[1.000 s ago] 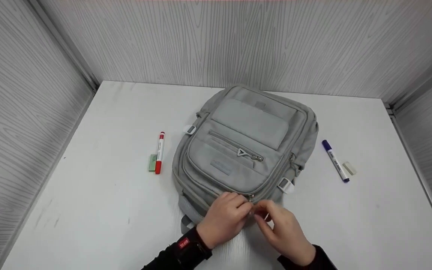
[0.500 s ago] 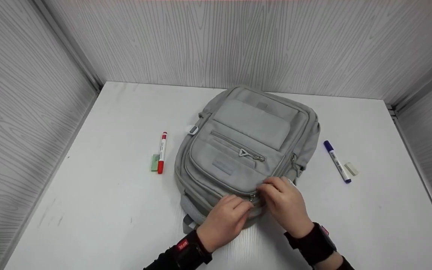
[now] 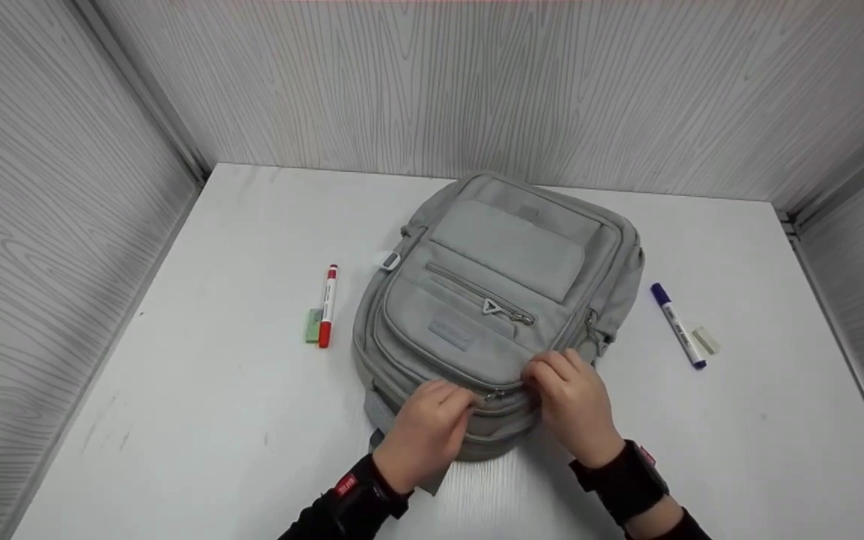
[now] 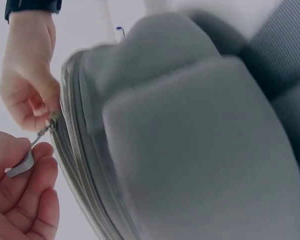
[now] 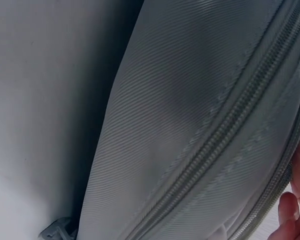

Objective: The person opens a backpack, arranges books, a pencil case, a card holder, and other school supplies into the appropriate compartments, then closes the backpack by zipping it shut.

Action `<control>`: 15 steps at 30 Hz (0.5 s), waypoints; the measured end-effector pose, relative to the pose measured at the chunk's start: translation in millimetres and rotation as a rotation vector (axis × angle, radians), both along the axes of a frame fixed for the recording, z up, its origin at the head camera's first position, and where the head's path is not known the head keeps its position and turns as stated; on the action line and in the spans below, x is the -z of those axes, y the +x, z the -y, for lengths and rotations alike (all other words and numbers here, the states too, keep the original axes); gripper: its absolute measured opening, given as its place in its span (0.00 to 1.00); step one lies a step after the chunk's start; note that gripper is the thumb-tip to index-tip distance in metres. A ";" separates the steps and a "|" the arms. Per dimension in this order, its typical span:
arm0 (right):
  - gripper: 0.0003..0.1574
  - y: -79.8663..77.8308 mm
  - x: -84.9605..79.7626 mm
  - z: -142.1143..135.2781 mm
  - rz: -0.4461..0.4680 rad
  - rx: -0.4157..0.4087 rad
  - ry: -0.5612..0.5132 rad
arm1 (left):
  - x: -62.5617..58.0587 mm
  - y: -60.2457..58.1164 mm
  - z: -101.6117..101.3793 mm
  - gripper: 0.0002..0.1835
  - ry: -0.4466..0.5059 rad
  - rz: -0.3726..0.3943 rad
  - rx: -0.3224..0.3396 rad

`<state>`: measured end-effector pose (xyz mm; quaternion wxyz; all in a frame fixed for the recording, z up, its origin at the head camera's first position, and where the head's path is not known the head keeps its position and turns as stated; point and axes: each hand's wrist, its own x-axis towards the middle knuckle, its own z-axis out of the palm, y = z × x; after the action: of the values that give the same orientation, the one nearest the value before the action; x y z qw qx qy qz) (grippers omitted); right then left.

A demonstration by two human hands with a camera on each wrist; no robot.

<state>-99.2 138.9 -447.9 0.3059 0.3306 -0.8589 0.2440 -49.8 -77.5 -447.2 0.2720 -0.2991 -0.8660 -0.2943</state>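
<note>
A grey backpack (image 3: 507, 247) lies with its front up on the white table. My left hand (image 3: 426, 431) is at its near end, pinching a zipper pull (image 4: 22, 164) between thumb and finger; the left wrist view shows the pull stretched out from its slider (image 4: 51, 123). To the right of that slider, my right hand (image 3: 571, 401) pinches the backpack's edge along the same zipper. In the right wrist view only the fingertips (image 5: 288, 207) appear at the right border, against the zipper edge, with a second zipper (image 5: 225, 135) running alongside.
Left of the backpack, a red marker (image 3: 328, 306) lies against a green eraser (image 3: 313, 326). On the right are a blue marker (image 3: 678, 326) and a pale eraser (image 3: 706, 340). Grey wood-grain panels (image 3: 432, 90) wall the table (image 3: 252, 225) at the back and sides.
My right hand has moved from beside the left hand up to the zipper edge and pinches there. The left hand has drawn the pull and its slider a little leftward.
</note>
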 end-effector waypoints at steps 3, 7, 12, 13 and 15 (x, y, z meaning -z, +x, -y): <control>0.10 -0.1 0.5 -2.1 0.001 0.000 -0.005 | 1.4 -0.8 9.2 0.10 0.013 0.019 -0.029; 0.11 -0.1 1.0 -6.7 -0.001 0.006 -0.009 | 2.9 -1.5 21.5 0.11 0.010 0.040 -0.082; 0.10 -1.3 2.6 -16.2 0.006 0.009 -0.012 | 5.3 -2.8 32.7 0.12 -0.001 0.038 -0.127; 0.09 -1.8 3.0 -18.8 0.009 0.011 -0.014 | 5.7 -3.0 34.5 0.12 -0.001 0.033 -0.135; 0.07 -2.6 3.6 -24.7 0.022 0.019 -0.017 | 6.7 -3.8 38.1 0.12 0.005 0.027 -0.154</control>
<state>-101.8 163.5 -451.5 0.3013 0.3172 -0.8631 0.2521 -53.5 -115.6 -453.9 0.2828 -0.2270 -0.8893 -0.2786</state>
